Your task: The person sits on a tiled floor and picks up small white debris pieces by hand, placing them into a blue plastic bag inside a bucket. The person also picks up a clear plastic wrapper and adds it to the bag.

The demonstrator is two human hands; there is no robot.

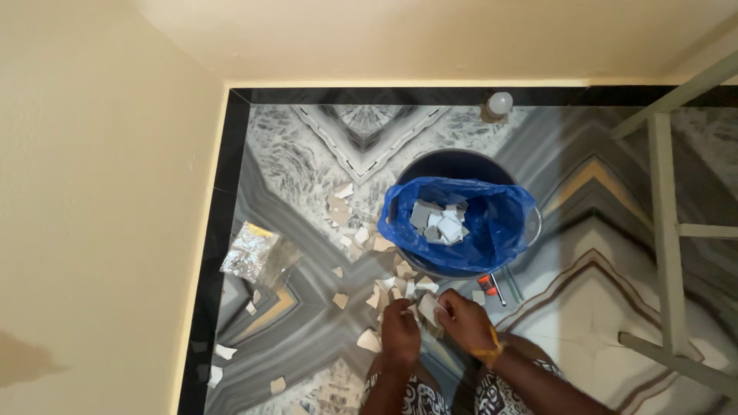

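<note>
Broken pale tile shards (400, 292) litter the patterned marble floor (307, 154) at six o'clock of the blue-bagged round bin (461, 219). I see my left hand (400, 332) and right hand (463, 319) both pinching shards from that heap, crinkled clear plastic wrapper (250, 250) at nine o'clock.

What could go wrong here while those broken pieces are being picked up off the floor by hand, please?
1. Both bare hands, the left hand and right hand, grip broken tile pieces; sharp edges could cut them.
2. Scattered shards lie across the glossy floor, so some may be missed or stepped on.
3. The blue bag lining the bucket looks thin; the fragments inside might tear it.
</note>
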